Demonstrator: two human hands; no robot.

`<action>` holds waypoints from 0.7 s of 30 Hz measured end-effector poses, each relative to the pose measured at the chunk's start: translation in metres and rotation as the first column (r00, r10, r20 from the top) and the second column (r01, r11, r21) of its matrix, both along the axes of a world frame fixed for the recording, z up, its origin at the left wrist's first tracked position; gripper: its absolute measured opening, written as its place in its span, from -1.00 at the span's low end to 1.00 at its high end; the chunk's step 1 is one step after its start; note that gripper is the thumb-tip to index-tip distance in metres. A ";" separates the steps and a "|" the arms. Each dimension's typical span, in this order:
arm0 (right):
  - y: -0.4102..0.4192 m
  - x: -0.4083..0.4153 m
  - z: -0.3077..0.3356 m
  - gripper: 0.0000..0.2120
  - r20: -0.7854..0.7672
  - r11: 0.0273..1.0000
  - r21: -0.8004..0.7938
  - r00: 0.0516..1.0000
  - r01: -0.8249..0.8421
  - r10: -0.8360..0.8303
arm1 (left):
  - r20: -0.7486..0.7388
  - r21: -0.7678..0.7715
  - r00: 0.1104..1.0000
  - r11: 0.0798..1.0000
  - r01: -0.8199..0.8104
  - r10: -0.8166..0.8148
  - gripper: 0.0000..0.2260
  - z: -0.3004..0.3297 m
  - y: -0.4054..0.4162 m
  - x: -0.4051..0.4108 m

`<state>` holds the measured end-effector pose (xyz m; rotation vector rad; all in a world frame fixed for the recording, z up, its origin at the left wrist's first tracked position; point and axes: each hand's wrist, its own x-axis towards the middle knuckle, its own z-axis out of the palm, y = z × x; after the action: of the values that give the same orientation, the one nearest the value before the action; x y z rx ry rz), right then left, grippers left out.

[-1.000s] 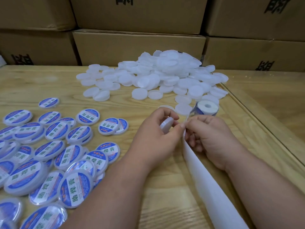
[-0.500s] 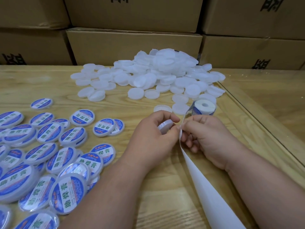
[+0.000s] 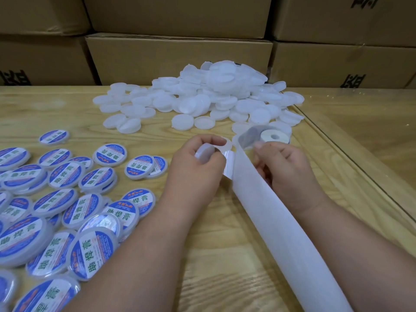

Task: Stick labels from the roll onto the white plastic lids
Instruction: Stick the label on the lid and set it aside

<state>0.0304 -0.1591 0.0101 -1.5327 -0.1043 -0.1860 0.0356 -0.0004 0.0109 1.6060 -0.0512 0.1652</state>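
Leftward, labelled lids [image 3: 94, 253] read 助焊膏, blue-white.

Two bare forearms enter the head view from the lower edge, each ending in a bare hand: the left hand [image 3: 198, 167] and the right hand [image 3: 290, 172]. No sleeve, cuff, glove, watch, ring or bracelet is worn on any part within the frame, and both arms are uncovered from wrist to the picture's edge. Fingernails on the right hand appear short and unpainted, though motion blur at the fingertips leaves that uncertain.
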 end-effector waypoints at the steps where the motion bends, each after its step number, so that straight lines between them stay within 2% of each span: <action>1: 0.003 -0.001 0.001 -0.61 0.006 0.999 -0.047 1.000 -0.020 0.020 | 0.005 0.016 1.000 1.000 0.018 -0.018 -0.74 -0.001 -0.001 0.000; 4: 0.006 -0.002 0.003 -0.72 0.025 0.981 -0.194 1.000 0.000 0.005 | 0.014 0.024 1.000 1.000 0.017 -0.017 -0.75 -0.002 -0.002 -0.001; 10: 0.000 0.000 0.002 -0.85 -0.032 0.989 -0.145 0.999 0.026 -0.031 | -0.051 -0.155 0.985 0.973 -0.171 0.165 -0.75 0.002 0.002 0.002; 13: 0.005 0.002 -0.003 -0.79 0.091 0.990 -0.135 0.995 0.046 -0.034 | -0.077 -0.201 0.981 0.961 -0.189 0.177 -0.75 0.004 0.004 0.004; 16: 0.010 0.004 -0.008 -0.75 0.194 0.985 -0.148 0.979 0.086 -0.056 | -0.087 -0.164 0.984 0.972 -0.170 0.157 -0.76 0.004 0.003 0.004; 21: 0.009 0.007 -0.006 -0.62 0.432 0.929 -0.277 0.896 0.244 -0.107 | -0.072 -0.110 0.992 0.988 -0.106 0.099 -0.75 0.003 0.001 0.003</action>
<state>0.0377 -0.1499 0.0042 -1.8148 -0.3437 -0.6690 0.0385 0.0008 0.0137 1.4995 0.0912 0.1910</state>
